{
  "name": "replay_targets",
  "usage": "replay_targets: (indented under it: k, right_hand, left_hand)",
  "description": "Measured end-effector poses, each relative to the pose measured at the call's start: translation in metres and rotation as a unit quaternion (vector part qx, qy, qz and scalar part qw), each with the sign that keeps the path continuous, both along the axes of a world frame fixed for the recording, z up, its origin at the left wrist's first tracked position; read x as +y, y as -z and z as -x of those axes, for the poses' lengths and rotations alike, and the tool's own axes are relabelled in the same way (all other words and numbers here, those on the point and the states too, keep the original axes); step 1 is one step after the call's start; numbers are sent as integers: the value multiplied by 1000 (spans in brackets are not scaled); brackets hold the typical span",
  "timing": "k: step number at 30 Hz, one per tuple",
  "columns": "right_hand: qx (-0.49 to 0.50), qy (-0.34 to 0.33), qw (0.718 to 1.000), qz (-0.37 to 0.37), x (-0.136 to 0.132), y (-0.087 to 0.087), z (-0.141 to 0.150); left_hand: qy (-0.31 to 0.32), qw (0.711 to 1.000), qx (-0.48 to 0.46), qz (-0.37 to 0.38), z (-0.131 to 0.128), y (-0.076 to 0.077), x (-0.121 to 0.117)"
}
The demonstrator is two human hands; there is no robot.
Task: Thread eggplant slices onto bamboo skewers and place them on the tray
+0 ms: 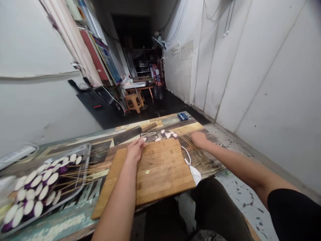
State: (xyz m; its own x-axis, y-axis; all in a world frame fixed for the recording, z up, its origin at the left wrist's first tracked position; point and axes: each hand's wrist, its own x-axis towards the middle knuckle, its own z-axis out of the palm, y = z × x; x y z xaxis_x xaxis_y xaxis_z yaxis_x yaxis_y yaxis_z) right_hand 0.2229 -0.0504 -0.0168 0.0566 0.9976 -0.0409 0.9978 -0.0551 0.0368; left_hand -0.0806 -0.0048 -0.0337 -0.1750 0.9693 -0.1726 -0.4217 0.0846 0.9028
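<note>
My left hand is over the far left edge of the wooden cutting board, its fingers closed on a pale eggplant piece. My right hand is curled beside several thin bamboo skewers lying right of the board. Its fingertips are hidden, so I cannot tell what is in them. More cut eggplant pieces, white with purple skin, lie just beyond the board. At the left, a metal tray holds many skewered eggplant pieces.
A cleaver with a wooden handle lies behind the board. Near the table's far corner is a small blue box. A white cord and tag hang by the board's right edge. Farther off stand a stool and a table.
</note>
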Motion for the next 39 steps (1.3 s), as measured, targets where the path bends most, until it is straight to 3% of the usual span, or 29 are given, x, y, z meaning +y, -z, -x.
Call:
replay_targets:
  k: [10, 15, 17, 20, 23, 28, 39]
  right_hand:
    - [43, 42, 998, -13, 22, -15, -3]
    - [103, -15, 993, -61, 22, -25, 16]
    - [217, -83, 969, -77, 18, -22, 43]
    - [406, -176, 894, -73, 4, -6, 96]
    - [449, -237, 852, -127, -13, 14, 138]
    - [442, -236, 854, -140, -23, 30, 148]
    - [445, -255, 849, -125, -18, 30, 139]
  left_hand:
    - [43, 998, -50, 26, 2, 1, 0]
    - [46, 996, -73, 30, 2, 1, 2]
    - [42, 995, -83, 36, 2, 1, 3]
    - [19, 994, -98, 33, 4, 1, 4]
    - [-23, 993, -112, 27, 5, 3, 6]
    - [-63, 991, -112, 37, 4, 5, 9]
    - [-81, 989, -109, 54, 2, 1, 9]
